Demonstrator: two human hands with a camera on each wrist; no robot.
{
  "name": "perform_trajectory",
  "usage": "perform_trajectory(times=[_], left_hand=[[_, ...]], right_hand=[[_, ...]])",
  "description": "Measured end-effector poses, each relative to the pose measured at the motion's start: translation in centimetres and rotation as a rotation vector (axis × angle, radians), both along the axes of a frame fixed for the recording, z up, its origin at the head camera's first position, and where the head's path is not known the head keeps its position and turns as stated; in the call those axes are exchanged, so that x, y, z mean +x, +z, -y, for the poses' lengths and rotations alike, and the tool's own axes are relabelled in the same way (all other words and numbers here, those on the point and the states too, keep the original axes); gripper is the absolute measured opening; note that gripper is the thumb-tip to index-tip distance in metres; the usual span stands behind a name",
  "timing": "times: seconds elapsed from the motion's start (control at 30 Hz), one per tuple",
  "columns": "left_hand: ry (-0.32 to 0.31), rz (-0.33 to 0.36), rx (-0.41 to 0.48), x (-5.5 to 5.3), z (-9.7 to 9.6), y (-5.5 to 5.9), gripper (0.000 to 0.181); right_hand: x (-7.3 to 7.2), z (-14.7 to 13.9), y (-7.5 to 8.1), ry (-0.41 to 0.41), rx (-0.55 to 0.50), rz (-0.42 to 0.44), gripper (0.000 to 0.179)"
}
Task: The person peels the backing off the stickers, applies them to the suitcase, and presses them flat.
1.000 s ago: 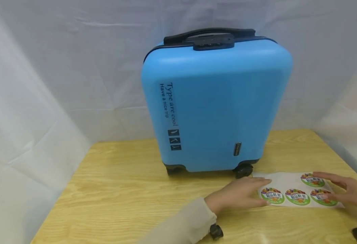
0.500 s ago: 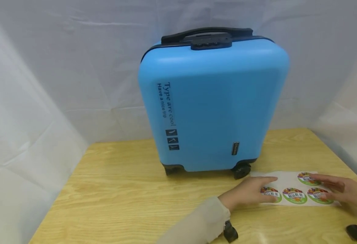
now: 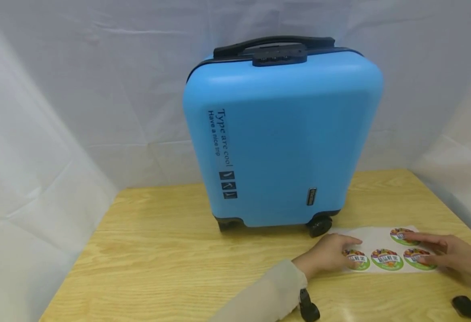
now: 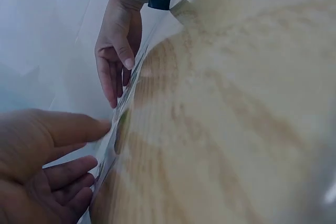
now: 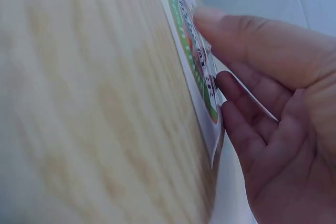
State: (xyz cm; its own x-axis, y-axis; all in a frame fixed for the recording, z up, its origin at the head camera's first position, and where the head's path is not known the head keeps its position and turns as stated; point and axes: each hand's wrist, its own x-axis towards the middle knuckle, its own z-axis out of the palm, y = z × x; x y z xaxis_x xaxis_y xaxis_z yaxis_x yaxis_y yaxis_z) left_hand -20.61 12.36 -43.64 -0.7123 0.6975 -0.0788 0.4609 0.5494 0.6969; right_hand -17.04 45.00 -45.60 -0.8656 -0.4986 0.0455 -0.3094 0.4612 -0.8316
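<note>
A white backing sheet [image 3: 366, 235] with several round fruit stickers [image 3: 386, 259] lies on the table at the front right. My left hand [image 3: 328, 254] rests at its left end, thumb and fingers spread apart, with fingertips over the leftmost sticker. At the right end my right hand [image 3: 456, 257] touches the sheet, its fingertips on the two rightmost stickers. Up close in the right wrist view, the thumb and bent fingertips meet the face of a sticker [image 5: 189, 45]. The left wrist view shows the left thumb [image 4: 79, 128] along the sheet's edge.
A blue suitcase [image 3: 283, 147] stands upright behind the sheet, with a black handle [image 3: 275, 42] on top and a black wheel [image 3: 320, 226] just left of the sheet. White cloth [image 3: 98, 103] surrounds the wooden table [image 3: 159, 268].
My left hand has moved right, farther onto the sheet's left end. The right hand and the sheet have shifted slightly left. The suitcase stays in place while the head view drifts a little.
</note>
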Motion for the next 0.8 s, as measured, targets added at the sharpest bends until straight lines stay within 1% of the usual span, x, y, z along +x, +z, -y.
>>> perform_trajectory(times=[0.03,0.07,0.13,0.23,0.27,0.33,0.37,0.43,0.53,0.57,0.6,0.67,0.73,0.77,0.8], left_hand=[[-0.007,-0.025,-0.017,0.1,0.1,0.0,0.052],[-0.013,-0.029,-0.019,0.1,0.3,0.0,0.051],[-0.039,-0.065,-0.037,0.3,0.7,0.0,0.050],[-0.115,-0.184,-0.095,0.5,1.3,0.1,0.029],[-0.139,-0.212,-0.110,0.5,1.5,0.1,0.022],[-0.184,-0.284,-0.143,0.6,1.9,0.1,0.013],[-0.199,-0.296,-0.154,0.7,2.2,0.1,0.012],[-0.210,-0.287,-0.159,0.8,2.8,0.1,0.012],[-0.224,-0.241,-0.138,1.0,3.8,0.2,0.036],[-0.224,-0.220,-0.133,1.0,4.2,0.2,0.044],[-0.230,-0.202,-0.127,1.1,4.6,0.2,0.048],[-0.241,-0.170,-0.123,1.2,5.5,0.2,0.054],[-0.246,-0.152,-0.131,1.4,6.4,0.2,0.056],[-0.249,-0.150,-0.137,1.6,6.9,0.3,0.056],[-0.252,-0.143,-0.142,1.8,7.4,0.3,0.057]], right_hand=[[0.0,0.1,0.0,-0.004,0.019,-0.018,0.047],[0.1,0.2,-0.1,-0.001,0.031,-0.031,0.046],[0.1,0.4,-0.1,0.011,0.046,-0.050,0.047],[0.2,0.8,-0.2,0.072,-0.001,-0.042,0.049],[0.2,1.0,-0.2,0.082,-0.007,-0.043,0.049],[0.3,1.3,-0.3,0.091,0.004,-0.085,0.049],[0.4,1.4,-0.4,0.086,0.015,-0.105,0.048],[0.6,1.7,-0.4,0.062,0.062,-0.162,0.047],[0.8,2.2,-0.5,0.086,0.037,-0.139,0.049],[0.9,2.4,-0.5,0.100,0.012,-0.104,0.050],[1.1,2.7,-0.4,0.107,-0.005,-0.081,0.050],[1.4,3.3,-0.4,0.126,-0.023,-0.065,0.051],[1.7,4.0,-0.4,0.134,-0.001,-0.105,0.050],[1.8,4.4,-0.4,0.146,-0.006,-0.114,0.050],[1.8,4.8,-0.5,0.164,-0.006,-0.147,0.049]])
